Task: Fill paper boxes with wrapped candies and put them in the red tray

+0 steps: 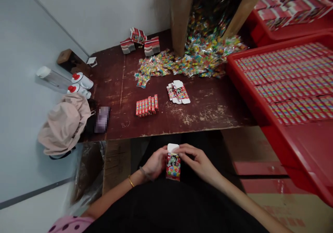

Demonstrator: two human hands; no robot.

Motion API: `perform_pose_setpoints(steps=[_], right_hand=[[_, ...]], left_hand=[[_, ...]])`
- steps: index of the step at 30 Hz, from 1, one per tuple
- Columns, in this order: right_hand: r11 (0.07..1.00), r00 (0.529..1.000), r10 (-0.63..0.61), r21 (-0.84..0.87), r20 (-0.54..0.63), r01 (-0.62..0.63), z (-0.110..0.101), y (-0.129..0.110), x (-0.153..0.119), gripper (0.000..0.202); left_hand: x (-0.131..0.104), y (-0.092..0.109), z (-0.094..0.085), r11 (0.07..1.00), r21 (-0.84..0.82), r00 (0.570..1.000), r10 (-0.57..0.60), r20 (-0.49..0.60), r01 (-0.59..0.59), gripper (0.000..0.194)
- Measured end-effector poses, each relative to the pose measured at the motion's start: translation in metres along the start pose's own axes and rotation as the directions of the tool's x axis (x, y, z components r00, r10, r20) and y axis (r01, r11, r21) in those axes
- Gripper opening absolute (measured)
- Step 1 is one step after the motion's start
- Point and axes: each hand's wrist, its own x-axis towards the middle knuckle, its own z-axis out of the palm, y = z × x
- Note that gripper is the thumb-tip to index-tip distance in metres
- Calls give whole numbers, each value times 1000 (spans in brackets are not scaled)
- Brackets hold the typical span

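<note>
Between my hands, in front of the table's near edge, is a small red printed candy box [173, 165] with its white top flap raised. My left hand [156, 163] is closed around the box's left side. The thumb and fingers of my right hand [194, 158] pinch its upper right edge by the flap. On the table ahead, several filled boxes [147, 105] stand in a short row. To their right lie a few flat, unfolded boxes [178, 92]. Farther back spreads a pile of small clear packets of colourful candy [192, 61].
Right of the table, a red tray [299, 139] holds rows of packed boxes; another red tray [288, 35] behind holds bundled cartons. Stacks of flat boxes [152, 46] sit by the wall. White bottles [82, 81], a beige cloth bag [65, 122] and a blurred purple item [102, 119] are left.
</note>
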Motion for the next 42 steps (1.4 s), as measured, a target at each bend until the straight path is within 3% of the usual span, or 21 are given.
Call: perform_pose_setpoints(steps=[3, 5, 8, 11, 15, 21, 23, 28, 33, 36, 38, 40, 42], right_hand=[[991, 1000, -12, -136, -23, 9, 1, -2, 13, 32], [976, 998, -6, -218, 65, 20, 2, -7, 18, 39], [985, 987, -3, -167, 163, 31, 3, -17, 16, 47], [999, 977, 42, -31, 209, -37, 1, -20, 11, 38], [988, 973, 152, 6, 175, -155, 1, -11, 12, 21], [948, 932, 281, 82, 230, -306, 1, 8, 20, 26], [955, 938, 256, 92, 233, -283, 2, 8, 20, 25], [999, 987, 42, -26, 153, -38, 1, -4, 11, 25], [997, 950, -25, -59, 311, 46, -8, -8, -5, 27], [995, 954, -52, -66, 295, 74, 0, 0, -15, 33], [999, 991, -27, 29, 132, 23, 11, 11, -18, 50], [979, 998, 53, 196, -18, -49, 20, 23, -14, 65], [936, 989, 145, 326, -17, -131, 19, 30, -4, 62]], left_hand=[[5, 1, 3, 967, -95, 956, -215, 199, 237, 44], [6, 1, 3, 949, -120, 936, -257, 239, 291, 46], [5, 1, 1, 954, -153, 952, -224, 210, 259, 46], [3, -1, -1, 954, -130, 945, -238, 223, 271, 47], [4, -4, -5, 948, -90, 919, -269, 288, 305, 50], [0, -6, -9, 965, 31, 906, -255, 338, 260, 47], [-2, -7, -10, 965, 56, 905, -259, 336, 255, 44], [-3, -10, -10, 971, 47, 932, -237, 274, 234, 40], [-7, -14, -9, 973, 21, 941, -228, 249, 230, 38], [-8, -12, -4, 991, 13, 977, -134, 165, 134, 43], [-3, -6, 4, 1000, 7, 994, 8, 112, -9, 49], [7, 6, 14, 980, -2, 976, 199, 84, -200, 52], [19, 21, 22, 916, 9, 916, 400, 38, -401, 49]])
